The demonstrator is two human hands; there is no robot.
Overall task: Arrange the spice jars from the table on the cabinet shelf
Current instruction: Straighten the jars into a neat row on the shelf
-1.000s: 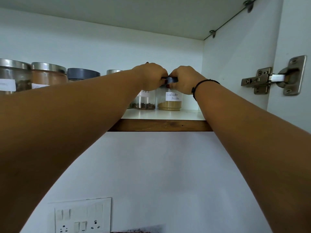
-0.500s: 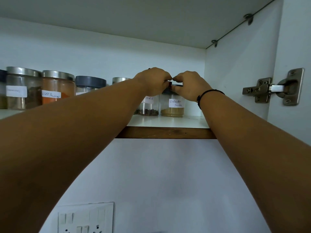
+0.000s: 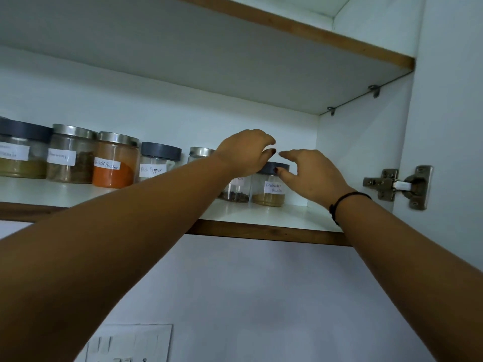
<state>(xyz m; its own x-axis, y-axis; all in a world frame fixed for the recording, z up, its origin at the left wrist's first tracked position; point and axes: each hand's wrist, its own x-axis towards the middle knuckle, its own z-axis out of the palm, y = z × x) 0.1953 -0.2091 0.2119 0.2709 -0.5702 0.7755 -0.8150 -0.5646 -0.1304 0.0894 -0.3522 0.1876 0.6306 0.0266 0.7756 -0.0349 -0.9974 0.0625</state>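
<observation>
A: Which labels can be read?
B: "Back Pepper" on the pepper jar (image 3: 156,165) and "Coriander Powder" on the coriander jar (image 3: 269,190), far right. The orange jar (image 3: 115,163) ends in "Powder". The others blur.
A: How many jars?
B: Seven, all upright on the shelf (image 3: 261,215).
A: And the hands?
B: The right hand (image 3: 311,173) has its fingers spread, thumb at the coriander lid, gripping nothing. The left hand (image 3: 245,150) curls over the neighbouring jar (image 3: 235,190); I can't tell if it grips.

Dim, soft, even light; wide-angle edge distortion.
</observation>
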